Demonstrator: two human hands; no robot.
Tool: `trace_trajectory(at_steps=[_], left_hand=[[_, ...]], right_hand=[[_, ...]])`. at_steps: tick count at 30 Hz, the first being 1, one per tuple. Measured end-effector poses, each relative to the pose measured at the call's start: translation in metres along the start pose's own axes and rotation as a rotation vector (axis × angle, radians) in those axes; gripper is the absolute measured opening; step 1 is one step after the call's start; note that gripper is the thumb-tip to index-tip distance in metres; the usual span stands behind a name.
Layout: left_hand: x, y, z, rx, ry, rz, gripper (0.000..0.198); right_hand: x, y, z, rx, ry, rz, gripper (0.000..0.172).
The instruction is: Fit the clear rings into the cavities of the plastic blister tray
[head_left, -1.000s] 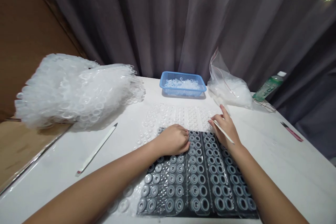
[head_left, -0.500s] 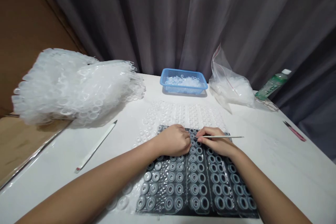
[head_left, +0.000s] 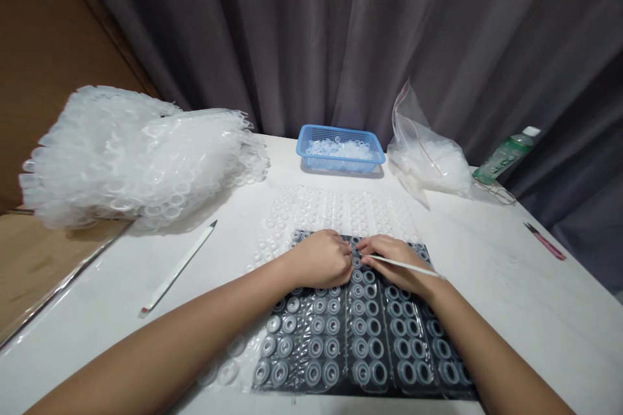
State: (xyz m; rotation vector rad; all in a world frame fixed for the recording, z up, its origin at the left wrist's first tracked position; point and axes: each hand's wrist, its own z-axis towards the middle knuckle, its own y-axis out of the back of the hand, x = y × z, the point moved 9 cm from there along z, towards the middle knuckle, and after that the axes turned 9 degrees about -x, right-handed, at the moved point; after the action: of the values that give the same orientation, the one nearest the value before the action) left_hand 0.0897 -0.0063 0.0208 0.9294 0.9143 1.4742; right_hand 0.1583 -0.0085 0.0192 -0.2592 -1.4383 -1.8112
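My right hand (head_left: 396, 262) pinches a thin pale stick-like tool (head_left: 409, 264), its inner end among the fingertips and its far end lying back over the wrist. My left hand (head_left: 325, 259) is curled closed right beside it, knuckles up; whatever its fingers hold is hidden. Both hands rest over a clear plastic sheet of round ring-shaped cups (head_left: 360, 327), laid on a black mat (head_left: 341, 392). Some cups in the left columns have smaller rings seated in them, while many to the right show dark open centres.
A blue basket (head_left: 341, 165) of small clear rings stands at the back. Left lies a heap of clear cup sheets (head_left: 136, 155) and a white pen-like stick (head_left: 180, 266). Rightward are a zip bag (head_left: 433, 162), a green-labelled bottle (head_left: 506, 155) and pink-handled snips (head_left: 548, 243).
The tool in my right hand has swung so its outer end drops lower, toward the wrist. My left hand has barely moved.
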Motion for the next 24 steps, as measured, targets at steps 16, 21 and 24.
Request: trace_trajectory(at_steps=[16, 21, 24], left_hand=[[0.021, 0.001, -0.005, 0.059, 0.223, -0.156, 0.024], [0.035, -0.006, -0.01, 0.055, 0.359, -0.341, 0.013], [0.034, -0.01, -0.009, 0.051, 0.346, -0.382, 0.013]], right_hand=[[-0.037, 0.031, -0.015, -0.062, -0.333, 0.157, 0.016], [-0.027, 0.005, -0.021, -0.049, -0.368, 0.242, 0.012], [-0.029, 0.0, -0.021, -0.051, -0.371, 0.218, 0.011]])
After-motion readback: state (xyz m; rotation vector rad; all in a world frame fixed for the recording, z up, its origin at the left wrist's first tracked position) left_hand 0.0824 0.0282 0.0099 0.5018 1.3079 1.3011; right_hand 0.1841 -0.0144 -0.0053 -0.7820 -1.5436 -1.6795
